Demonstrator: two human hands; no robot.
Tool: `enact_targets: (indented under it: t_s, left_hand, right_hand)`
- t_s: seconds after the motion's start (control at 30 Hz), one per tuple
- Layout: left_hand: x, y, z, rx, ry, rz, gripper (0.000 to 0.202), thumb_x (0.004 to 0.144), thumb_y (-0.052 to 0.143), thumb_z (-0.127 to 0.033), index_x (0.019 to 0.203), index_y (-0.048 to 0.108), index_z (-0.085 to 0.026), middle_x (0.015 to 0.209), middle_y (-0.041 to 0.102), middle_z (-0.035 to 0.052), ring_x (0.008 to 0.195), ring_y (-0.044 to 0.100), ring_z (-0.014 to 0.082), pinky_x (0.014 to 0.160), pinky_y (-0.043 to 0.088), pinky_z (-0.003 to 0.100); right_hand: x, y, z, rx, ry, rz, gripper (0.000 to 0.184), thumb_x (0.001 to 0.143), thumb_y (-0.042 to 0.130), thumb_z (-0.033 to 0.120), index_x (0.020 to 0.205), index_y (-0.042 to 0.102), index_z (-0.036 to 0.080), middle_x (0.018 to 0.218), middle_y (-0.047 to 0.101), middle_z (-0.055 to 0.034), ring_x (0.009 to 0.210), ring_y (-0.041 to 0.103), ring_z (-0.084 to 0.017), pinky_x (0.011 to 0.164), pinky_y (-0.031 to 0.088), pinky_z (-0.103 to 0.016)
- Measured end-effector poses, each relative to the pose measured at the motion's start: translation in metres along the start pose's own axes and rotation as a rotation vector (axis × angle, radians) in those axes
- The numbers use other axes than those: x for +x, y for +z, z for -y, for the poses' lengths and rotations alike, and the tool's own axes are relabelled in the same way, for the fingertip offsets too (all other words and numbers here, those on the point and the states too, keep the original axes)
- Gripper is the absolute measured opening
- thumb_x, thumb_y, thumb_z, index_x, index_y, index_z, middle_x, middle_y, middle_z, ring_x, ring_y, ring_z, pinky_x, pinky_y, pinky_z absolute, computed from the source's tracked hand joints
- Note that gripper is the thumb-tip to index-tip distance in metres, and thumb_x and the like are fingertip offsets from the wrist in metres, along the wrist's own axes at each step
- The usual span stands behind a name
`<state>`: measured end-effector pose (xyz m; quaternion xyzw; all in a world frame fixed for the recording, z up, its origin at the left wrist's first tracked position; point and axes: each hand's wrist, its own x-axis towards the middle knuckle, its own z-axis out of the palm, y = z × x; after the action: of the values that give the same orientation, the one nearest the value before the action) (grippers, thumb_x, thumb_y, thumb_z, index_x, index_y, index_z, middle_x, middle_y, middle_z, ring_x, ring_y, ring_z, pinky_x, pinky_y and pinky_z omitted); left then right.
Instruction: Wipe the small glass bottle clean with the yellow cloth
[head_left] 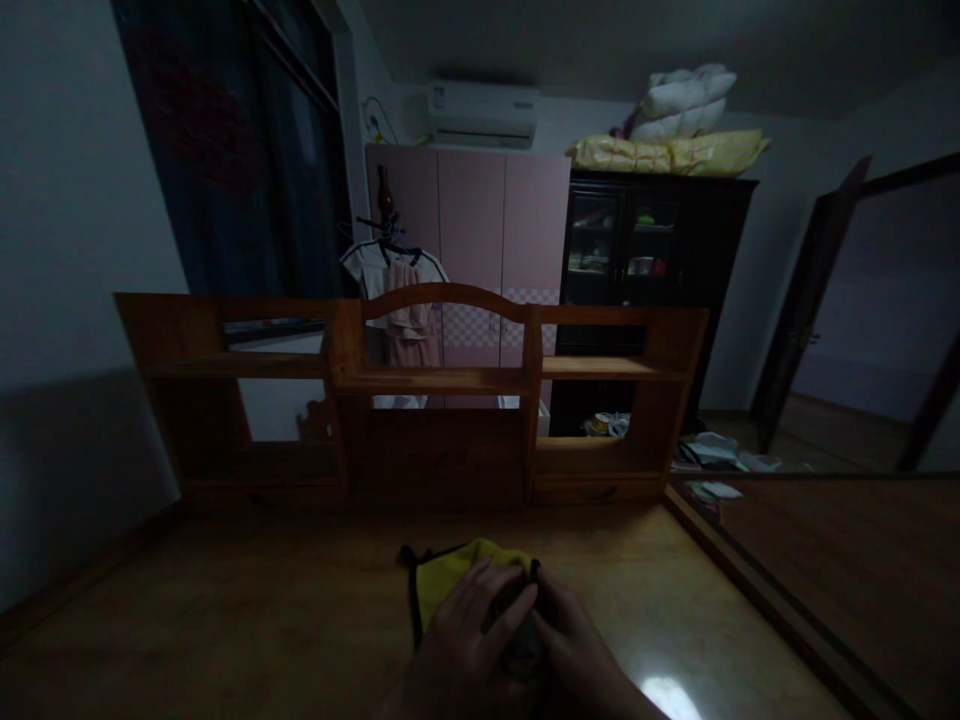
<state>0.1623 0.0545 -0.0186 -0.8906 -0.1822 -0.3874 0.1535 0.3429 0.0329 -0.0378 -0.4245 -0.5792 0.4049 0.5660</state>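
A yellow cloth piece with black edging [442, 580], perhaps a bag or pouch, lies on the wooden desktop near the front. My left hand [469, 625] is closed over its right part, fingers bent and pointing up and right. Beside it, my right hand [570, 630] pinches at the black edge near the cloth's upper right corner. The two hands nearly meet. Between and below them is something dark that I cannot make out in the dim light. The cloth's left corner with a small dark tab sticks out past my left hand.
A wooden shelf unit [435, 378] with cubbies and small drawers stands along the desk's back. Behind it are a pink wardrobe [470, 220], hanging clothes [409, 300] and a dark cabinet [652, 250]. A raised wooden edge [757, 590] runs along the desktop's right side.
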Motion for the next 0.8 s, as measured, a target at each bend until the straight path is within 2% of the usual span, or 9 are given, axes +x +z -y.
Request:
enact_targets:
  t_s: [0.1,0.23,0.47,0.67,0.8]
  left_hand:
    - [0.001,0.0,0.001,-0.002,0.001,-0.02,0.068,0.08,0.069,-0.04,0.137,0.045,-0.014,0.129,0.051,0.0178,0.123,0.05,0.0308,0.104,0.045,0.05]
    - [0.001,-0.002,0.002,0.01,-0.014,-0.011,0.071,0.081,0.069,-0.047,0.137,0.044,-0.013,0.128,0.053,0.0178,0.121,0.052,0.0305,0.103,0.047,0.049]
    - [0.0,-0.005,0.002,0.002,-0.056,0.03,0.078,0.08,0.068,-0.054,0.14,0.04,-0.012,0.13,0.052,0.0173,0.125,0.049,0.0304,0.103,0.047,0.047]
    - [-0.001,-0.005,0.003,-0.006,-0.093,0.057,0.079,0.082,0.066,-0.054,0.142,0.036,-0.012,0.134,0.049,0.0173,0.128,0.046,0.0314,0.104,0.045,0.048]
    - [-0.002,-0.006,0.004,-0.013,-0.169,0.089,0.079,0.083,0.066,-0.054,0.144,0.035,-0.015,0.136,0.048,0.0157,0.129,0.045,0.0314,0.104,0.046,0.046]
  right_hand:
    - [-0.001,-0.004,-0.001,-0.053,0.01,-0.003,0.039,0.079,0.07,0.041,0.113,0.068,0.023,0.111,0.068,-0.0096,0.11,0.058,-0.036,0.096,0.048,-0.047]
    - [-0.001,-0.007,-0.005,-0.127,0.0,-0.072,0.039,0.077,0.068,0.037,0.113,0.069,0.022,0.112,0.068,-0.0095,0.109,0.058,-0.035,0.1,0.045,-0.047]
    - [-0.001,-0.012,-0.013,-0.291,-0.014,-0.12,0.041,0.077,0.06,0.035,0.113,0.069,0.018,0.111,0.068,-0.0112,0.106,0.059,-0.033,0.098,0.045,-0.049]
    - [0.0,-0.008,0.001,-0.221,0.012,-0.079,0.037,0.079,0.061,0.037,0.111,0.07,0.019,0.112,0.069,-0.0109,0.108,0.059,-0.034,0.098,0.046,-0.046]
    - [0.0,-0.008,-0.005,-0.121,0.074,-0.046,0.041,0.082,0.059,0.035,0.119,0.066,0.018,0.121,0.065,-0.0104,0.117,0.054,-0.033,0.102,0.042,-0.046]
